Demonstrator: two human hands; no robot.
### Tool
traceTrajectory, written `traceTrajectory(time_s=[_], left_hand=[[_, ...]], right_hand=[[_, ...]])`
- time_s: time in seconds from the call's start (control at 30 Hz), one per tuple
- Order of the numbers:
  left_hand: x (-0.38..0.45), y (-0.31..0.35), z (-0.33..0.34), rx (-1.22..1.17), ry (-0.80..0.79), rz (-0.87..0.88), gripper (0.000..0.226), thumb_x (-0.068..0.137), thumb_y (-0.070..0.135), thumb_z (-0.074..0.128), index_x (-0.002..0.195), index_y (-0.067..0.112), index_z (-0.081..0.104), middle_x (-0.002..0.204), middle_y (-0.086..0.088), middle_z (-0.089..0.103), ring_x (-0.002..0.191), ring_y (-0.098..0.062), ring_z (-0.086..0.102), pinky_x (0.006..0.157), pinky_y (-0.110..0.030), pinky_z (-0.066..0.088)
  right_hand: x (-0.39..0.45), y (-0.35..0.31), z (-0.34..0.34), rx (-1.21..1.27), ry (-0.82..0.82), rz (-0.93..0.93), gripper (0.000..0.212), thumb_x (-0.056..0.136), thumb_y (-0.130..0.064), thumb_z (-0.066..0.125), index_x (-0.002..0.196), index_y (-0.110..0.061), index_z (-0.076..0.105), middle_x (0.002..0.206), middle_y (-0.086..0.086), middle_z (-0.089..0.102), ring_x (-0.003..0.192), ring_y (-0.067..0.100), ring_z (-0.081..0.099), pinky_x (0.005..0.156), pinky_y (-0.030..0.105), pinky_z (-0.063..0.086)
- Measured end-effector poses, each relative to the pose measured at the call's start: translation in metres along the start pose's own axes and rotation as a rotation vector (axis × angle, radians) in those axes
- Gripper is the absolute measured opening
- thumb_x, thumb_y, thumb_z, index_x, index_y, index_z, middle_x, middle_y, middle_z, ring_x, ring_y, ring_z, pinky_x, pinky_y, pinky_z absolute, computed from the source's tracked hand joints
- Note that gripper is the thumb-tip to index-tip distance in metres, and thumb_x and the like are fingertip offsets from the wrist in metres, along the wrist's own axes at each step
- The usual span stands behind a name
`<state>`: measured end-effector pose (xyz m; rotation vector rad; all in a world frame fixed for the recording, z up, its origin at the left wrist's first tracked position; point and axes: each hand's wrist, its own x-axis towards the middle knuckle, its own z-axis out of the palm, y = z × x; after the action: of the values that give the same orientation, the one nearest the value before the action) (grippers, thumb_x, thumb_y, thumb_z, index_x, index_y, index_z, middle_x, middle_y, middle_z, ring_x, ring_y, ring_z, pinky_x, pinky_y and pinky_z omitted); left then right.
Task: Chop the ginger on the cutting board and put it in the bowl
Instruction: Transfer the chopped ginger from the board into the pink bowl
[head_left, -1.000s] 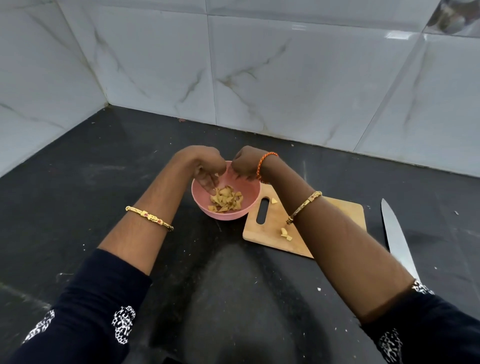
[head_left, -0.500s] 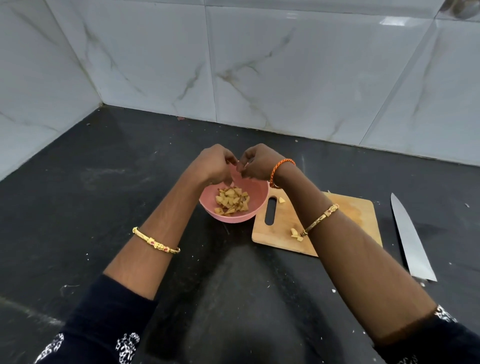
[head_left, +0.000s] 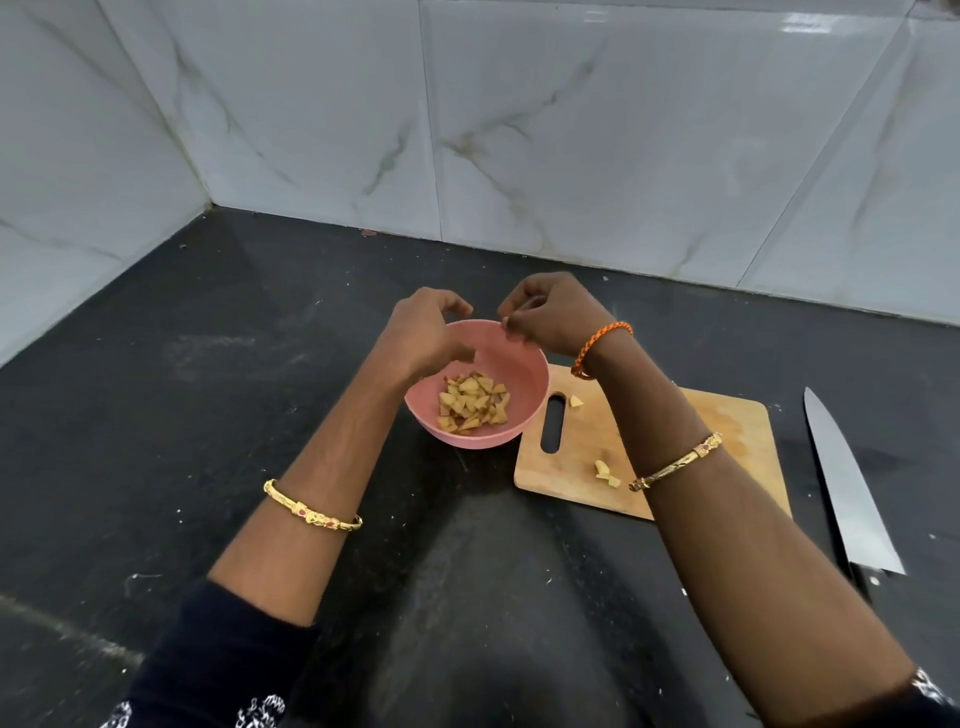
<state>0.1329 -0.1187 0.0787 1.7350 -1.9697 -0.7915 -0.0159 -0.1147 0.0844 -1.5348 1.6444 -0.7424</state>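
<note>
Both hands hover over the pink bowl (head_left: 524, 364) of chopped ginger (head_left: 472, 402). The left hand (head_left: 423, 332) and right hand (head_left: 550, 317) have loosely curled fingers holding nothing visible. Leftover ginger bits (head_left: 605, 472) lie on the cutting board (head_left: 582, 441), below and nearest the right hand.

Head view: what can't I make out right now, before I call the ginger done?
- Cutting board, head view: its right middle is hidden by the right forearm, so more ginger could lie there.
- Right hand: fingertips curl inward; whether the grip holds a bit is too small to tell.
- Knife: handle mostly hidden behind the right forearm.
- Bowl: left rim hidden by the left hand.
</note>
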Motion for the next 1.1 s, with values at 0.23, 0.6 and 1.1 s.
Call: traceTrajectory(time_s=[0.23,0.6,1.1], left_hand=[[-0.011,0.029,0.023,-0.222,-0.014,0.146,0.024,0.088,0.019,0.063,0.112,0.017,0.063,0.1,0.005,0.063,0.085,-0.002,0.056,0.064,-0.01,0.039],[-0.026,0.06,0.079,-0.291,-0.033,0.214,0.023,0.091,0.004,0.05,0.108,0.009,0.065,0.103,-0.003,0.068,0.093,-0.014,0.065,0.082,-0.023,0.052],[-0.043,0.051,0.124,0.312,-0.52,0.153,0.075,0.062,0.02,0.086,0.122,0.007,0.043,0.121,-0.012,0.051,0.109,-0.027,0.051,0.084,-0.034,0.045]], right_hand=[[-0.023,0.062,-0.045,-0.165,0.134,0.104,0.014,0.089,-0.003,0.056,0.093,-0.01,0.068,0.095,0.005,0.067,0.089,0.018,0.061,0.082,0.03,0.051],[-0.05,0.124,-0.008,-0.68,0.206,-0.119,0.021,0.091,-0.014,0.054,0.097,-0.008,0.072,0.097,0.011,0.065,0.093,0.028,0.057,0.079,0.031,0.043],[-0.084,0.151,-0.029,-0.547,0.213,0.087,0.045,0.085,0.006,0.056,0.127,-0.011,0.059,0.123,0.011,0.049,0.119,0.026,0.042,0.1,0.023,0.032]])
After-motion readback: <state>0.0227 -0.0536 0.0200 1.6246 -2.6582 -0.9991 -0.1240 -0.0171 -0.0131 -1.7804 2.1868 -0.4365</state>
